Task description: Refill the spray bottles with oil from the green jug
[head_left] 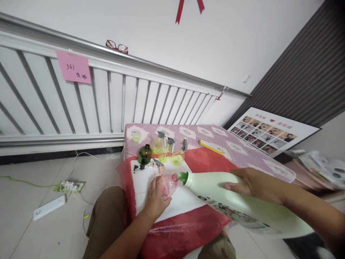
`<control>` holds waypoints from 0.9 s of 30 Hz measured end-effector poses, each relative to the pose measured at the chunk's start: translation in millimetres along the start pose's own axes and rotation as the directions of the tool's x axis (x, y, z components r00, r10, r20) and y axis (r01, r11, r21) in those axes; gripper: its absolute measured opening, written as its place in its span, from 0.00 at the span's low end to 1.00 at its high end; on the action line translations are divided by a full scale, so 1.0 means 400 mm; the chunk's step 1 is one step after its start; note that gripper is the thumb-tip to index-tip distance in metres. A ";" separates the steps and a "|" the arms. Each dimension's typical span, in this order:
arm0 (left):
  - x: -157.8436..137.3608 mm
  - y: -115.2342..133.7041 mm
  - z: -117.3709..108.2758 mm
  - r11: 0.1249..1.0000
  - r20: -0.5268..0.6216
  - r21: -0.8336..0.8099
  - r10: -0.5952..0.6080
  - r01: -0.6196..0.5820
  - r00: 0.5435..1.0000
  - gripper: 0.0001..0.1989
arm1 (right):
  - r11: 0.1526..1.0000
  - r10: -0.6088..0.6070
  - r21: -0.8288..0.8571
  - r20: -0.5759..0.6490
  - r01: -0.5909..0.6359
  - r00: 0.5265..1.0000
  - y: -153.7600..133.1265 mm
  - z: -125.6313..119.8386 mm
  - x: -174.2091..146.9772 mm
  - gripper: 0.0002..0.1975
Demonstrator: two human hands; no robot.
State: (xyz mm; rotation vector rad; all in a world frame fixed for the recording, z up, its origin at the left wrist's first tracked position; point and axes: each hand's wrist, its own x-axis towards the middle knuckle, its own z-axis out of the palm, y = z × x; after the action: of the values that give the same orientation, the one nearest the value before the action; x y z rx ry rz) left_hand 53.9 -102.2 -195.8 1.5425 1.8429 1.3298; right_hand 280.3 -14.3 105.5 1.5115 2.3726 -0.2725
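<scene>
My left hand (pixel 156 198) is wrapped round a clear pink spray bottle (pixel 169 185) with no nozzle on it, tilted to the right over the white cloth (pixel 144 190). My right hand (pixel 246 184) grips a large pale green jug (pixel 215 183) by its upper side. The jug lies nearly level, its open mouth at the neck of the pink bottle; whether liquid is flowing I cannot tell. Behind them a loose spray nozzle (pixel 158 165) and a black pump top (pixel 138 167) lie near a dark green bottle (pixel 145 154). Several clear spray bottles (pixel 178 157) with grey triggers stand alongside.
A yellow box (pixel 211 146) lies on the patterned tablecloth (pixel 234 147), behind a red cloth (pixel 199 160). A radiator (pixel 151 100) runs along the wall, glasses (pixel 117 46) on its top. A power strip (pixel 70 186) and a white device (pixel 50 207) are on the floor, left.
</scene>
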 end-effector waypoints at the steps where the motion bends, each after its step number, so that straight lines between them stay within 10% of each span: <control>1: 0.000 0.000 0.000 1.000 0.003 0.003 -0.001 0.001 1.000 0.45 | 1.000 -0.017 0.027 0.046 0.016 0.999 0.000 -0.003 -0.001 0.31; 27: -0.001 0.000 -0.001 1.000 0.004 0.010 0.005 -0.005 1.000 0.45 | 0.999 -0.051 -0.012 0.051 0.051 0.997 -0.019 -0.020 -0.009 0.28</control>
State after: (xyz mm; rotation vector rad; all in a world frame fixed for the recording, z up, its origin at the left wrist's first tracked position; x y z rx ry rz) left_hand 53.7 -102.8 -195.6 1.5544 1.8471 1.3209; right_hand 273.5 -18.0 114.1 1.4230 2.3711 -0.3026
